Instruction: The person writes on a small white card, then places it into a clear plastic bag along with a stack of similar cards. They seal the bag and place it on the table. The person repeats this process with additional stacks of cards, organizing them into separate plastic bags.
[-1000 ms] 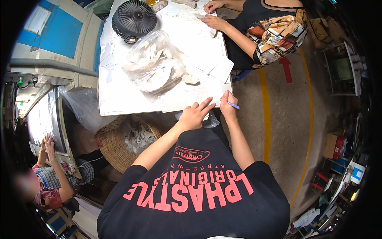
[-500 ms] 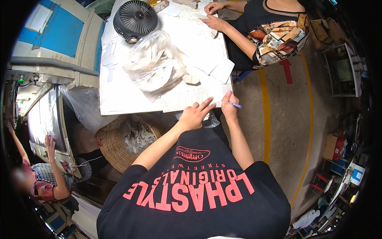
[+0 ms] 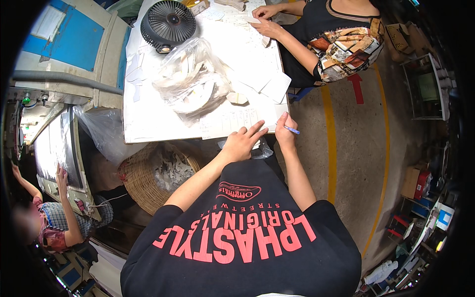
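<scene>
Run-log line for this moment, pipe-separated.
left hand: at paper sheet | right hand: holds blue pen | table: plastic bag, black fan

Pen (image 3: 293, 130) blue; paper (image 3: 232, 123) white; table (image 3: 143, 116) white; fan (image 3: 168, 22) black; basket (image 3: 138, 184) tan, woven; shirt (image 3: 237, 279) black, coral-red lettering (image 3: 236, 247); floor (image 3: 357, 148) grey-brown, yellow stripes (image 3: 331, 143), red arrow (image 3: 356, 89); left co-worker's garment (image 3: 89, 220) checked, blue-grey.

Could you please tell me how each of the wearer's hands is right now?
Left hand: open, fingers resting over the paper.
Right hand: closed, holding a blue pen.
</scene>
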The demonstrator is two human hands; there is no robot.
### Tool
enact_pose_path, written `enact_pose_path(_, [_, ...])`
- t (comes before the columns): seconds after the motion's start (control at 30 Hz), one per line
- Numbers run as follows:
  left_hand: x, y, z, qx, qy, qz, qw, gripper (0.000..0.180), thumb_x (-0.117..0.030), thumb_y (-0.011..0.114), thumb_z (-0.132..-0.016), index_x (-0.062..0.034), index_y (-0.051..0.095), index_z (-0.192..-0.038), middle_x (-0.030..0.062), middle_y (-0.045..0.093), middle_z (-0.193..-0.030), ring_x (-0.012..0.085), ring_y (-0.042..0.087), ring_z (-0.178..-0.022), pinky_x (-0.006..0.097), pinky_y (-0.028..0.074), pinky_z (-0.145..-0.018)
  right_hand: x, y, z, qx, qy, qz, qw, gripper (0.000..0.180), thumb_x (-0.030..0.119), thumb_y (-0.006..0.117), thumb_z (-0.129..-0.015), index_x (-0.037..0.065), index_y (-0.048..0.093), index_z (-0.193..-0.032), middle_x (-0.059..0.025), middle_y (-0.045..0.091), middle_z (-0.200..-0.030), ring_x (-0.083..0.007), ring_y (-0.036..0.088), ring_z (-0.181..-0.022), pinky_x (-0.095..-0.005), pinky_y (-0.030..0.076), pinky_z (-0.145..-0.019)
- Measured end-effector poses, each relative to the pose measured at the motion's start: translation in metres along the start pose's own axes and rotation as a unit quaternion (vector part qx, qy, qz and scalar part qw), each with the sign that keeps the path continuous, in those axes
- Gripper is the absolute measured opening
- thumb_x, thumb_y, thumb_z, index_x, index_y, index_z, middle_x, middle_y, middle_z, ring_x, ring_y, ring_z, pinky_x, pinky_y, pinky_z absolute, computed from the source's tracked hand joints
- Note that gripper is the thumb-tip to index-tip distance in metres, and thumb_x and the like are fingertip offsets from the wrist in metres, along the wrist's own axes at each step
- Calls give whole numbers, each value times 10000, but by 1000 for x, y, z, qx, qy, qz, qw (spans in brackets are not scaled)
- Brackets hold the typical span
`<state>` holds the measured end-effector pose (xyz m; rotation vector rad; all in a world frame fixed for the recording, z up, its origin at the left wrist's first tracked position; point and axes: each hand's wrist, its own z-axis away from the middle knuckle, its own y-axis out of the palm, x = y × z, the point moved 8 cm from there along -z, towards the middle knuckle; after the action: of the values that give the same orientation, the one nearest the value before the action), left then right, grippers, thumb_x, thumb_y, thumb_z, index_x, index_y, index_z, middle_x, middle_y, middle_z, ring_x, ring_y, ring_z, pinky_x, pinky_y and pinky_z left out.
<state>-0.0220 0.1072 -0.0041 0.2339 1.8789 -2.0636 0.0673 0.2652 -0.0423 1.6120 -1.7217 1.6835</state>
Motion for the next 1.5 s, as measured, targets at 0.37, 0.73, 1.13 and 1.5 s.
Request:
enact_pose_path(0.37, [-1, 1, 0, -12, 3, 9, 1000, 973, -82, 740, -680, -259, 435, -1587, 3, 369, -1682, 273, 650, -954, 407, 610, -795, -7, 1, 2, -17, 23, 5, 1000, 442, 218, 424, -1125, -33, 593, -803, -188, 640, -663, -403, 659, -624, -483, 504, -591])
enact_pose_path(0.73, [-1, 2, 0, -15, 5, 9, 1000, 988, -76, 737, -675, -266, 430, -1594, -2, 378, -1680, 271, 642, -917, 398, 609, -772, -10, 4, 4, -4, 15, -8, 1000, 492, 253, 411, -1135, -24, 589, -771, -164, 633, -657, -361, 651, -607, -466, 495, -586])
enact_pose_path(1.13, [-1, -16, 18, -29, -25, 2, 999, 894, -99, 733, -716, -240, 476, -1560, 17, 458, -1611, 295, 650, -984, 433, 603, -778, 8, 7, -3, -29, 102, -117, 987, 315, 234, 689, -1019, 10, 578, -827, -92, 613, -668, -186, 577, -596, -363, 481, -578])
enact_pose_path(1.5, [8, -17, 32, -13, -81, -32, 996, 700, -112, 738, -748, -166, 581, -1428, -18, 555, -1478, 309, 661, -1049, 459, 602, -792, 45, 50, -12, 151, 144, -115, 971, 424, 287, 469, -1115, 4, 677, -878, -158, 666, -641, -282, 707, -608, -424, 526, -570])
